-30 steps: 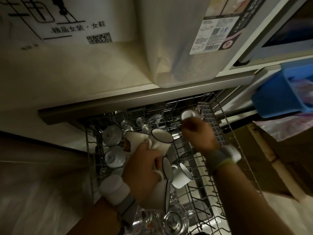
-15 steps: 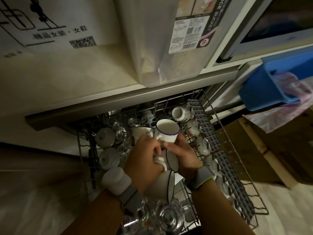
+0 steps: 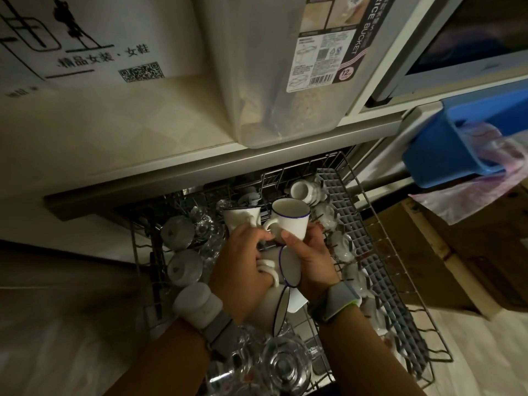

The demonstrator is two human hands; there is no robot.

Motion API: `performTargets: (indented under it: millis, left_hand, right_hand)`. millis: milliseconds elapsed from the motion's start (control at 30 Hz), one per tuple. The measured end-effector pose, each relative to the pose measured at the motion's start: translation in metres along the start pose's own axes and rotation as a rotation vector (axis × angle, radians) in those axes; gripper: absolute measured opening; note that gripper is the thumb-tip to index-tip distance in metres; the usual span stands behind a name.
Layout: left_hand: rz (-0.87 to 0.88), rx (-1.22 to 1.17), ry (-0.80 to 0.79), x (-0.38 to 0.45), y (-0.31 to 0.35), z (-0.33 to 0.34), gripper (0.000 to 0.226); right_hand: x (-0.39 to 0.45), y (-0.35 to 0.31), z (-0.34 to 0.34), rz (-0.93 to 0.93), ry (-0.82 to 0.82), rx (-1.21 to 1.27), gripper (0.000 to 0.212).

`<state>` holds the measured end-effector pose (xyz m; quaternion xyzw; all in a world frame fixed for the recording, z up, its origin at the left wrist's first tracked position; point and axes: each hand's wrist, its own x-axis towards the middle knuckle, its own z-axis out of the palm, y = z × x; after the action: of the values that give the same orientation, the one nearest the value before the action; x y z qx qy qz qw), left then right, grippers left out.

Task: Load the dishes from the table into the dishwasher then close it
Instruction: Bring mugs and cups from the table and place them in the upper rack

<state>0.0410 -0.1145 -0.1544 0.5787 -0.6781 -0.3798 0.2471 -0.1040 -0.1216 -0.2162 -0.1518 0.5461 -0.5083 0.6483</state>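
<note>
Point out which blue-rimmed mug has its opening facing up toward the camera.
The top mug, held by the right hand. The other blue-rimmed mugs, bunched in the left hand, are tipped sideways.

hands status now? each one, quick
Left hand: gripping a bunch of white mugs over the rack.
Right hand: holding the blue-rimmed mug upright.

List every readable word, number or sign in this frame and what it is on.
"RICE BUCKET": label on the plastic bin.
"12": round badge on that label.
"精品女装·女鞋": white box, above a QR code.
Label's fine print and barcode digits: too small to read.
</note>
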Motion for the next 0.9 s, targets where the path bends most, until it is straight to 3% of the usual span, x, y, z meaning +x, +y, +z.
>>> performTargets:
  millis: [100, 167, 300, 500, 700, 800, 833, 900]
  left_hand:
    - [-0.015, 0.040, -0.005, 0.000, -0.005, 0.000, 0.040]
    - [-0.017, 0.007, -0.024, 0.001, -0.004, -0.002, 0.034]
    - [0.008, -0.089, -0.086, 0.004, -0.006, -0.007, 0.028]
    - [-0.061, 0.059, -0.093, 0.002, -0.020, -0.004, 0.040]
    - [-0.064, 0.059, -0.116, -0.004, -0.024, -0.005, 0.039]
    - [-0.094, 0.078, -0.127, -0.005, -0.028, -0.005, 0.040]
    - [-0.101, 0.064, -0.133, -0.006, -0.028, -0.006, 0.039]
    - [-0.094, 0.045, -0.137, -0.007, -0.028, -0.006, 0.039]
  right_hand:
    - [0.004, -0.010, -0.005, -0.033, 0.132, -0.007, 0.054]
    - [0.010, -0.024, -0.006, -0.099, 0.196, -0.162, 0.052]
    - [0.046, -0.046, -0.010, -0.241, 0.284, -0.786, 0.060]
    - [0.103, -0.061, 0.008, -0.219, 0.127, -1.503, 0.058]
    - [0.120, -0.057, 0.026, -0.118, 0.044, -1.655, 0.068]
    - [0.148, -0.042, 0.025, 0.033, -0.057, -1.615, 0.110]
    - [0.157, -0.034, 0.025, 0.071, -0.066, -1.638, 0.112]
    - [0.145, -0.038, 0.041, 0.067, -0.003, -1.746, 0.085]
